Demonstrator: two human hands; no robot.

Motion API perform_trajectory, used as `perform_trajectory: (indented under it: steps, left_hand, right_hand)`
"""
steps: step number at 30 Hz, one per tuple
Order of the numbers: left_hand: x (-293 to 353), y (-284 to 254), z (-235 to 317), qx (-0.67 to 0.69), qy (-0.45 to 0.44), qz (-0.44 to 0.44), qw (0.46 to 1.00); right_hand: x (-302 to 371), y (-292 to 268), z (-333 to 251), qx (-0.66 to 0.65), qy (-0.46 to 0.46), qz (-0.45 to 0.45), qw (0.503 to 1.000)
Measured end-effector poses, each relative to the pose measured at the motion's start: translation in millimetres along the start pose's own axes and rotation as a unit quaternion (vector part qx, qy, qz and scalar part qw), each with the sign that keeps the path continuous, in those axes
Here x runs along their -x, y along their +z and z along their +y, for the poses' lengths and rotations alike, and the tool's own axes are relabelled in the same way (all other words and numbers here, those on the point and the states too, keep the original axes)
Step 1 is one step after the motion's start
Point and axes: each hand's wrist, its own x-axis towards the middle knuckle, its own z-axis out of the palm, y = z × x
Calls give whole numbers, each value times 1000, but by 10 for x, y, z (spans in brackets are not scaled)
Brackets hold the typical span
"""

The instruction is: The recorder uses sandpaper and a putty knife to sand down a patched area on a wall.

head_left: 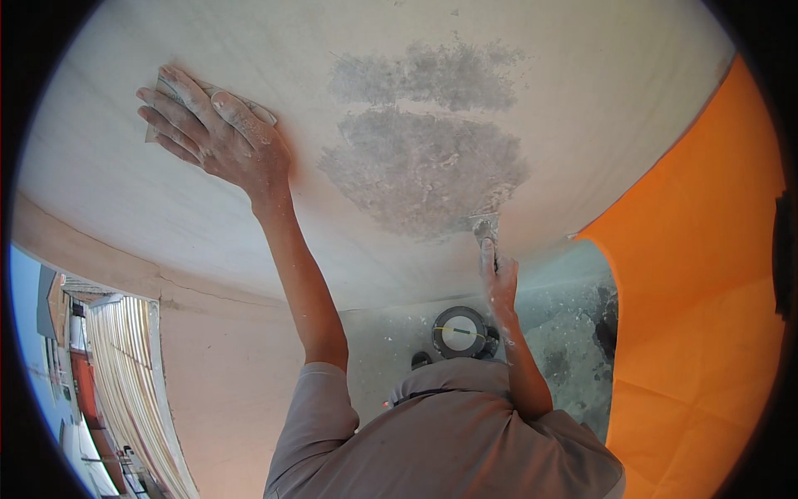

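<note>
- My left hand (218, 137) lay flat and unclenched, fingers slightly parted, over a thin, pale sheet, probably sandpaper (264, 113), at the upper left of the view; the sheet sat between my palm and the pale wall (607, 108), its edges and corners showing past my fingers.
- My right hand (500, 281) was closed around a small scraper (485, 226), one finger stretched along it toward the blade.
- The scraper's blade met the lower right edge of a broad, rough grey patch (424, 170) on the wall; I could not tell how hard it pressed.
- A second, narrower grey patch (436, 76) ran just above the broad one, with a pale strip of wall between them.
- Whitish dust coated the fingers of both my hands and speckled my right forearm.
- Below, on the stained grey-green floor (561, 337), stood a round, black-rimmed container (459, 334) with a pale middle and a thin yellow line across it, near my right forearm.
- A dark shoe (421, 359) showed just left of the container, above my grey-brown shirt (457, 437).
- An orange sheet (698, 258) hung along the right side, and a cream ribbed panel (129, 358) stood at the far lower left.
</note>
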Motion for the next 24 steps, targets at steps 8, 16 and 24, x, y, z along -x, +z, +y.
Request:
perform_trajectory:
  steps: [8,16,24]
  left_hand:
    - [3100,126,841,60,-1,-83,995]
    - [666,489,1756,126,125,-85,981]
    - [2072,363,2199,58,468,-213,856]
  right_hand:
    - [-282,-483,-107,-85,-3,123,989]
    - [13,-527,161,-137,69,133,979]
    - [296,-344,665,-44,58,110,991]
